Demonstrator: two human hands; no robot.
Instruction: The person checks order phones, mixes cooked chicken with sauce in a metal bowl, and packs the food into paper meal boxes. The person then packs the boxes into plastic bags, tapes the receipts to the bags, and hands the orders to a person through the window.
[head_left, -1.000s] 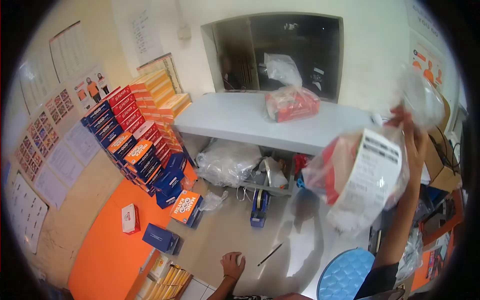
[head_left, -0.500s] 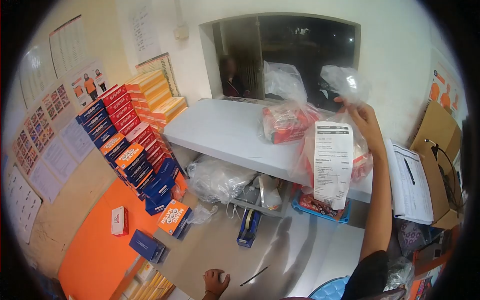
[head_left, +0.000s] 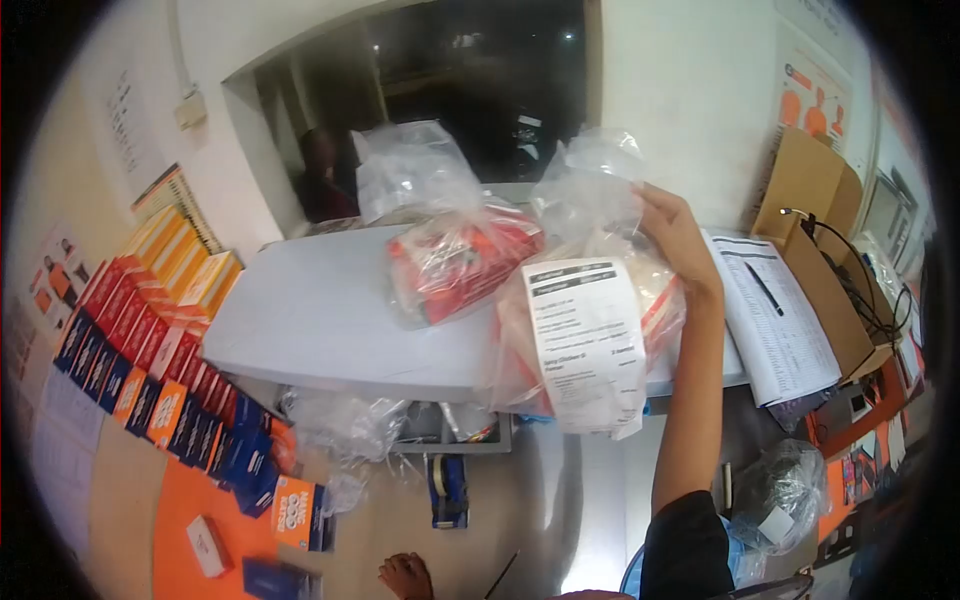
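Observation:
My right hand (head_left: 675, 235) pinches the gathered top of a clear plastic bag (head_left: 665, 290) with red-and-white packaging inside. A long printed receipt (head_left: 590, 350) hangs over the bag's front. The bag is at the front edge of the pale grey shelf (head_left: 290, 300); whether it rests there I cannot tell. Left of it, a second tied plastic bag (head_left: 460, 262) with a red package stands on the shelf. Low in the view, my left hand (head_left: 405, 575) is over the steel counter with loosely bent fingers, holding nothing visible. A thin dark pen (head_left: 502, 575) lies nearby.
Stacked red, blue and yellow boxes (head_left: 130, 330) line the left wall. A blue tape dispenser (head_left: 447, 492) stands below the shelf, near loose plastic bags (head_left: 345, 425). At right are a paper pad (head_left: 775, 320) with a pen and a cardboard box (head_left: 840, 290). A person (head_left: 322, 178) is beyond the window.
The view has turned right and moved closer to the shelf. My right hand keeps its grip on the bag's top, and the bag appears slightly lower against the shelf. My left hand stays low.

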